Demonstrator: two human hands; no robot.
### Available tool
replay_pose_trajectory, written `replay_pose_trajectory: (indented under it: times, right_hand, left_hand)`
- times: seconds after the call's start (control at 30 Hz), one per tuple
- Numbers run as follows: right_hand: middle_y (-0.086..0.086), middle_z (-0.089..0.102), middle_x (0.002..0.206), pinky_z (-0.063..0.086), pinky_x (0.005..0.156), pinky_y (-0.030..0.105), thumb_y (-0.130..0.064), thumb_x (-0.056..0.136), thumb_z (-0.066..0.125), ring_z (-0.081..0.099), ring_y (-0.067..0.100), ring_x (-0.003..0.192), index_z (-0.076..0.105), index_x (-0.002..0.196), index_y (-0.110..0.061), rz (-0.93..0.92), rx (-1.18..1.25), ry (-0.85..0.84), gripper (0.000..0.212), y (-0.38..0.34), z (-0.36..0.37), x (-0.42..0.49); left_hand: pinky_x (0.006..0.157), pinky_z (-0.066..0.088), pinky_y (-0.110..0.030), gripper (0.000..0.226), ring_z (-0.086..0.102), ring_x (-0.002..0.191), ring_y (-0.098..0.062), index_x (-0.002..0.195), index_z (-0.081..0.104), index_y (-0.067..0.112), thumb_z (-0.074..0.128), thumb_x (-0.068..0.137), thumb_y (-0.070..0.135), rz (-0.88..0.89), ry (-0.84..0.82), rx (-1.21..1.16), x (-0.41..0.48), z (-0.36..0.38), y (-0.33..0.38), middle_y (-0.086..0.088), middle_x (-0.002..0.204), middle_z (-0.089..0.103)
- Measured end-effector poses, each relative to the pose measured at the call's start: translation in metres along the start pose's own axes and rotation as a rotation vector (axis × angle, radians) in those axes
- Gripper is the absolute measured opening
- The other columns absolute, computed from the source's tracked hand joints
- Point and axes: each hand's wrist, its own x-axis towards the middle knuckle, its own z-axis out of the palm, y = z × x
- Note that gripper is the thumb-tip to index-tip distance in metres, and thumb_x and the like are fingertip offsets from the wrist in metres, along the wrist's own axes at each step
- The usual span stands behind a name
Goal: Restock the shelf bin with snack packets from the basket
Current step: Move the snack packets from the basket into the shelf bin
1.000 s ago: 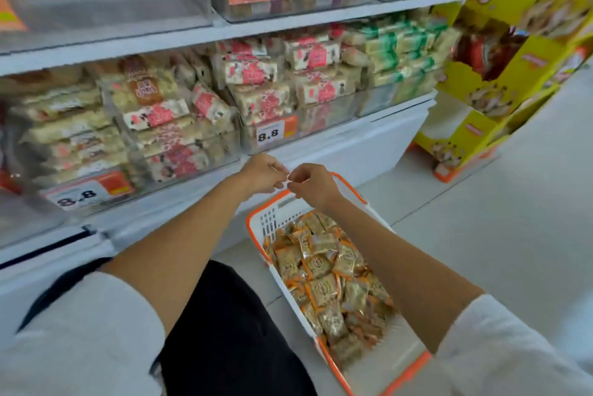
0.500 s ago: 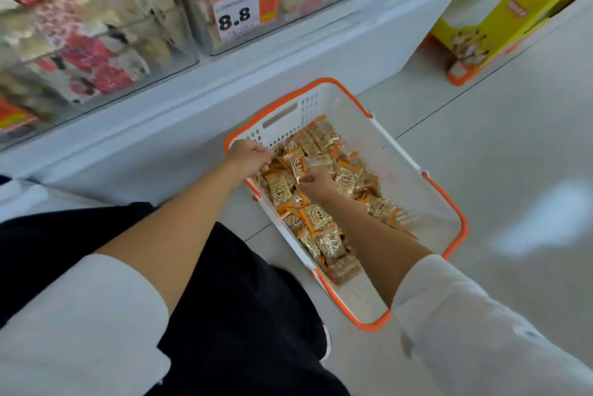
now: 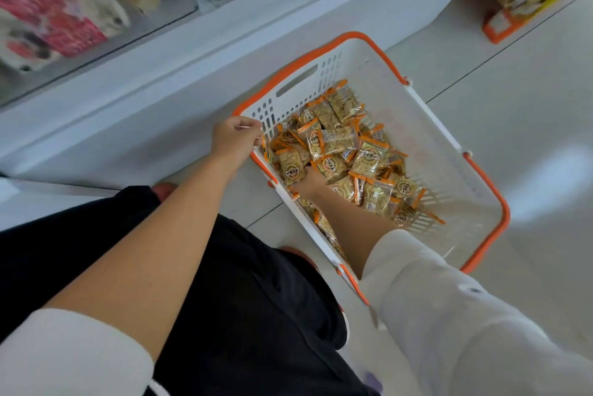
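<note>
Whereas a second ago both hands met in the air before the shelf [image 3: 144, 75], they are now down at the white plastic basket with an orange rim [image 3: 502, 203] on the floor [image 3: 481, 91], so a fresh scoop is beginning, I judge. The left hand [image 3: 236, 140] curls its fingers [image 3: 250, 127] over the rim near the basket's far left corner. The right hand [image 3: 309, 182] is sunk among the clear orange-edged snack packets [image 3: 340, 145] heaped along the left wall; packets cover its fingers, so their hold cannot be told.

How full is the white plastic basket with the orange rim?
Partly full: orange-edged snack packets heap on one side of the white plastic basket, below its rim; the other wall and floor show bare.
</note>
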Motion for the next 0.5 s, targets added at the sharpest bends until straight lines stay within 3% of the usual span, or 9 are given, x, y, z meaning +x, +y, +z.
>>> replay_pose_trajectory:
  times: [0.07,0.1,0.13,0.2,0.27,0.33,0.37,0.43,0.5]
  right_hand:
    - [0.017,0.063,0.113,0.056,0.078,0.034,-0.011,0.093,0.057,0.063,0.026,0.093,0.057,0.125,-0.002,0.013,-0.007,0.043,0.033,0.000,0.004,0.006]
    - [0.013,0.063,0.093,0.050,0.060,0.028,-0.010,0.095,0.053,0.060,0.021,0.073,0.064,0.109,-0.002,0.009,-0.017,0.065,0.020,0.002,0.005,0.009]
    - [0.014,0.059,0.082,0.040,0.052,0.026,-0.009,0.096,0.049,0.054,0.022,0.064,0.067,0.096,0.001,-0.004,-0.051,0.072,0.020,0.002,0.006,0.009]
    - [0.021,0.059,0.081,0.037,0.058,0.028,-0.009,0.095,0.047,0.059,0.029,0.072,0.066,0.091,0.005,-0.044,-0.148,0.059,0.024,-0.004,0.003,0.002]
    - [0.021,0.059,0.108,0.049,0.079,0.038,-0.018,0.097,0.052,0.059,0.032,0.102,0.056,0.118,0.002,-0.032,-0.091,-0.009,0.030,-0.010,0.001,-0.001]
    - [0.021,0.049,0.130,0.045,0.094,0.041,-0.027,0.098,0.056,0.051,0.034,0.120,0.035,0.141,0.003,0.008,-0.043,-0.087,0.057,-0.014,0.001,-0.002]
    - [0.020,0.053,0.120,0.047,0.086,0.038,-0.026,0.097,0.057,0.055,0.030,0.109,0.041,0.135,0.002,0.001,-0.045,-0.084,0.051,-0.014,0.004,0.003]
    - [0.010,0.052,0.082,0.040,0.060,0.030,-0.017,0.094,0.056,0.050,0.019,0.068,0.055,0.097,-0.004,-0.028,-0.091,-0.019,0.013,-0.016,0.008,0.010]
    - [0.004,0.039,0.064,0.028,0.051,0.026,-0.007,0.093,0.048,0.033,0.015,0.052,0.044,0.070,-0.009,-0.036,-0.142,0.049,0.023,-0.014,0.012,0.020]
  left_hand:
    - [0.060,0.045,-0.020,0.007,0.061,0.065,-0.009,0.087,0.068,0.015,0.063,0.088,0.010,-0.014,-0.001,-0.006,0.001,0.001,-0.002,0.000,0.078,0.066]
    - [0.061,0.045,-0.022,0.010,0.061,0.066,-0.010,0.083,0.068,0.017,0.063,0.088,0.010,-0.016,-0.002,-0.013,0.001,0.001,-0.002,0.001,0.076,0.066]
    - [0.062,0.045,-0.023,0.012,0.061,0.067,-0.011,0.081,0.067,0.019,0.063,0.087,0.010,-0.015,-0.005,-0.019,0.000,0.000,-0.002,0.001,0.075,0.066]
    - [0.065,0.045,-0.024,0.013,0.061,0.069,-0.012,0.079,0.066,0.019,0.063,0.087,0.009,-0.010,-0.008,-0.031,-0.001,0.000,0.000,0.001,0.076,0.066]
    - [0.069,0.046,-0.026,0.014,0.061,0.068,-0.013,0.078,0.066,0.019,0.062,0.087,0.008,0.002,0.000,-0.048,-0.003,0.001,0.001,0.000,0.074,0.066]
    - [0.071,0.046,-0.027,0.013,0.061,0.066,-0.011,0.080,0.067,0.018,0.062,0.087,0.008,0.017,0.001,-0.061,-0.006,0.002,0.004,0.000,0.074,0.065]
    - [0.071,0.046,-0.027,0.012,0.061,0.065,-0.010,0.081,0.067,0.017,0.062,0.087,0.008,0.023,-0.002,-0.063,-0.007,0.002,0.004,0.000,0.076,0.065]
    - [0.070,0.046,-0.027,0.011,0.061,0.065,-0.008,0.083,0.067,0.017,0.062,0.088,0.008,0.030,-0.010,-0.057,-0.008,0.001,0.004,0.001,0.079,0.066]
    - [0.073,0.048,-0.028,0.013,0.062,0.068,-0.009,0.082,0.067,0.019,0.062,0.087,0.008,0.033,-0.008,-0.040,-0.010,-0.004,0.004,0.001,0.079,0.066]
